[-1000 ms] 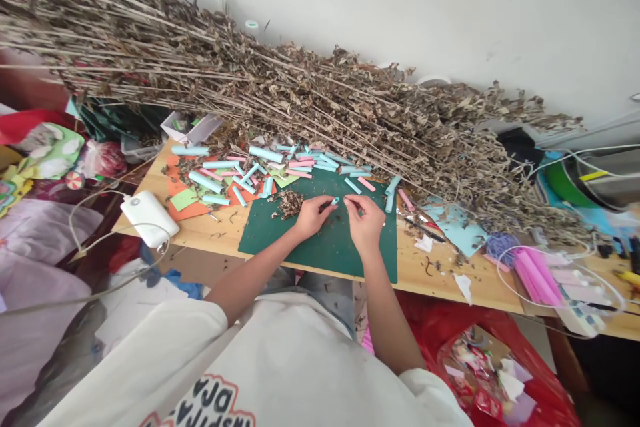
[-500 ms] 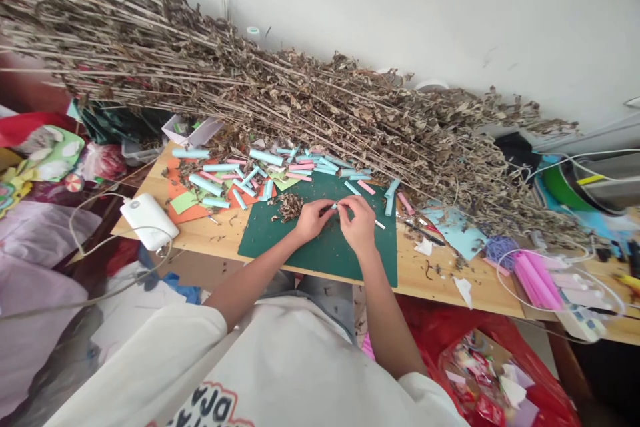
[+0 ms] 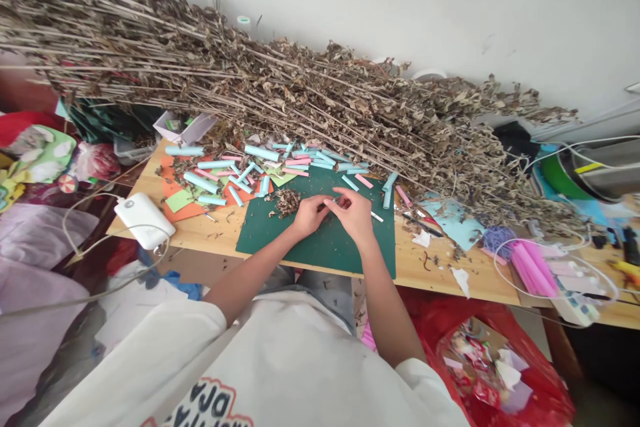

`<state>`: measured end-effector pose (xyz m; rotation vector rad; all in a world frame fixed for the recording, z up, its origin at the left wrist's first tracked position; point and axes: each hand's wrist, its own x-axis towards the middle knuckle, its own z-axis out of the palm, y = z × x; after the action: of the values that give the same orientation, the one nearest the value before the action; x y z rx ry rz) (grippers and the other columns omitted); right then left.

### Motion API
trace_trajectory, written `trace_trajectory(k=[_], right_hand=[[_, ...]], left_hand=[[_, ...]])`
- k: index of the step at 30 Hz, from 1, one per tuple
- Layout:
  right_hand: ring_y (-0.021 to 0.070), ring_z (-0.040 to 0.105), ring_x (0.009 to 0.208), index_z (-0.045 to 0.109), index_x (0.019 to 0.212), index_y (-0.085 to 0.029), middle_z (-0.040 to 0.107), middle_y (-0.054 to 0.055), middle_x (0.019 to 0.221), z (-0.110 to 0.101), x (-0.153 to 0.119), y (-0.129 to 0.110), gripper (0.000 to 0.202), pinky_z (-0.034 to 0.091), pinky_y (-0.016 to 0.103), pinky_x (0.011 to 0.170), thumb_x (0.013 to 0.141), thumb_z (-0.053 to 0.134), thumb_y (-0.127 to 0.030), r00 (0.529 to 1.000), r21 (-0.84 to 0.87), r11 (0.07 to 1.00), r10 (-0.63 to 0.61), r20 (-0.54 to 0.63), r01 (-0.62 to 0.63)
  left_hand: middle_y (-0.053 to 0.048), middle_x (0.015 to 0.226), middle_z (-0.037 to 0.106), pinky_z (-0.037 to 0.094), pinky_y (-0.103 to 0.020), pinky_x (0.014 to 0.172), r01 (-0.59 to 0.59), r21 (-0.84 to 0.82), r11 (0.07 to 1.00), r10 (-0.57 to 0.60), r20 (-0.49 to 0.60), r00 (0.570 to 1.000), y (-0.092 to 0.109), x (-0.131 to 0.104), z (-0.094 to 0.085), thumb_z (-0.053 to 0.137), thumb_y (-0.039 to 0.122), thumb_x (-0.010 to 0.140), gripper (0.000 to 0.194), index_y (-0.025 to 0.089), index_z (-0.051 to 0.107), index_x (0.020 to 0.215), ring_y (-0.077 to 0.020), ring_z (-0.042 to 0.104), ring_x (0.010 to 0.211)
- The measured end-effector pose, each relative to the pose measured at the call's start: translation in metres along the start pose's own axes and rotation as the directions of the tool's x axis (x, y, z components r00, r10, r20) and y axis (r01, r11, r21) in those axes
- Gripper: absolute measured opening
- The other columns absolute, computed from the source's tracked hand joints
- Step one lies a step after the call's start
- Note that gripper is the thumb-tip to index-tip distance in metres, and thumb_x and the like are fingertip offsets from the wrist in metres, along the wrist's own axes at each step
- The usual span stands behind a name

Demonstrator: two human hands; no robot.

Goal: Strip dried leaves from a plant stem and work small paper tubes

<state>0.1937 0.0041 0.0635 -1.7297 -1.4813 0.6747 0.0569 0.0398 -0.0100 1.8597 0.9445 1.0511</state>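
Over the dark green cutting mat (image 3: 345, 250), my two hands meet at the fingertips. My left hand (image 3: 310, 215) is closed, fingers bent inward; whatever it holds is hidden. My right hand (image 3: 355, 215) curls against it, thumb touching the left fingers and index finger arched above; what lies between them cannot be made out. Left of my hands is a small heap of crumbled dry leaves (image 3: 289, 201). A thin white stick (image 3: 377, 216) lies just right of my right hand. Light-blue paper tubes (image 3: 262, 153) and thinner pink tubes (image 3: 364, 181) lie scattered behind.
Bundled dried stalks (image 3: 300, 93) stretch across the back of the wooden table (image 3: 225, 237). A white power bank (image 3: 145, 220) with a cable sits left. To the right are a blue sheet (image 3: 455, 223), purple string (image 3: 499, 241) and pink paper (image 3: 534, 268). A red bag (image 3: 425, 320) stands below.
The pale-blue bit seen between my fingertips is no longer visible. My right index finger has lifted into an arch, and its thumb has moved left over the left fingers. The view has shifted slightly.
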Motion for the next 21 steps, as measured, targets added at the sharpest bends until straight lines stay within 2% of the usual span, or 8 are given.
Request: trace_trajectory(k=[3, 6, 9, 13, 17, 21], right_hand=[[0.0122, 0.047, 0.054, 0.073, 0.083, -0.019, 0.054, -0.003, 0.056, -0.003, 0.003, -0.008, 0.023, 0.039, 0.026, 0.058, 0.079, 0.063, -0.040, 1.000, -0.093, 0.996, -0.008, 0.012, 0.009], [0.0120, 0.046, 0.052, 0.071, 0.076, -0.019, 0.054, -0.004, 0.054, -0.006, 0.004, -0.010, 0.021, 0.037, 0.026, 0.056, 0.080, 0.061, -0.038, 0.998, -0.053, 0.998, 0.025, 0.062, -0.022], [0.0135, 0.051, 0.057, 0.072, 0.081, -0.019, 0.062, -0.001, 0.062, -0.006, 0.003, -0.006, 0.025, 0.041, 0.025, 0.058, 0.079, 0.061, -0.041, 0.996, 0.049, 0.998, 0.033, 0.080, -0.037], [0.0164, 0.060, 0.069, 0.075, 0.087, -0.018, 0.071, 0.004, 0.079, -0.001, -0.001, 0.004, 0.030, 0.047, 0.027, 0.065, 0.081, 0.059, -0.044, 1.000, 0.164, 0.986, 0.027, 0.015, -0.029], [0.0139, 0.056, 0.061, 0.076, 0.098, -0.019, 0.067, 0.003, 0.076, 0.007, -0.006, 0.013, 0.036, 0.046, 0.027, 0.058, 0.082, 0.059, -0.046, 0.996, 0.261, 0.963, 0.082, -0.023, -0.073], [0.0112, 0.052, 0.055, 0.074, 0.096, -0.017, 0.063, 0.001, 0.070, 0.011, -0.006, 0.015, 0.034, 0.043, 0.025, 0.053, 0.081, 0.060, -0.043, 0.991, 0.380, 0.917, 0.133, -0.013, -0.118]], left_hand=[[-0.004, 0.077, 0.069, 0.048, -0.024, 0.067, -0.012, 0.019, 1.000, 0.012, 0.014, 1.000, 0.002, 0.001, 0.000, 0.059, 0.029, 0.091, 0.019, 0.015, 0.071, 0.088, -0.0144, 0.062, 0.068], [-0.004, 0.077, 0.069, 0.047, -0.024, 0.066, -0.016, 0.015, 1.000, 0.015, 0.021, 1.000, 0.004, 0.001, -0.001, 0.058, 0.033, 0.092, 0.022, 0.015, 0.070, 0.089, -0.0141, 0.060, 0.068], [-0.005, 0.082, 0.070, 0.048, -0.024, 0.067, -0.008, -0.004, 1.000, 0.008, 0.009, 1.000, 0.005, 0.001, -0.001, 0.057, 0.036, 0.092, 0.025, 0.015, 0.071, 0.095, -0.0147, 0.062, 0.071], [-0.006, 0.088, 0.072, 0.050, -0.025, 0.069, 0.012, -0.028, 1.000, -0.012, 0.008, 1.000, 0.003, 0.001, 0.000, 0.058, 0.036, 0.092, 0.025, 0.016, 0.071, 0.100, -0.0159, 0.065, 0.076], [-0.006, 0.092, 0.073, 0.051, -0.025, 0.072, 0.015, -0.041, 0.999, -0.014, 0.011, 1.000, 0.001, 0.000, 0.001, 0.060, 0.033, 0.090, 0.023, 0.017, 0.071, 0.102, -0.0163, 0.066, 0.079], [-0.006, 0.090, 0.073, 0.052, -0.025, 0.071, 0.016, -0.050, 0.999, -0.016, 0.011, 1.000, 0.000, 0.000, 0.001, 0.061, 0.034, 0.090, 0.022, 0.017, 0.071, 0.100, -0.0158, 0.066, 0.078]])
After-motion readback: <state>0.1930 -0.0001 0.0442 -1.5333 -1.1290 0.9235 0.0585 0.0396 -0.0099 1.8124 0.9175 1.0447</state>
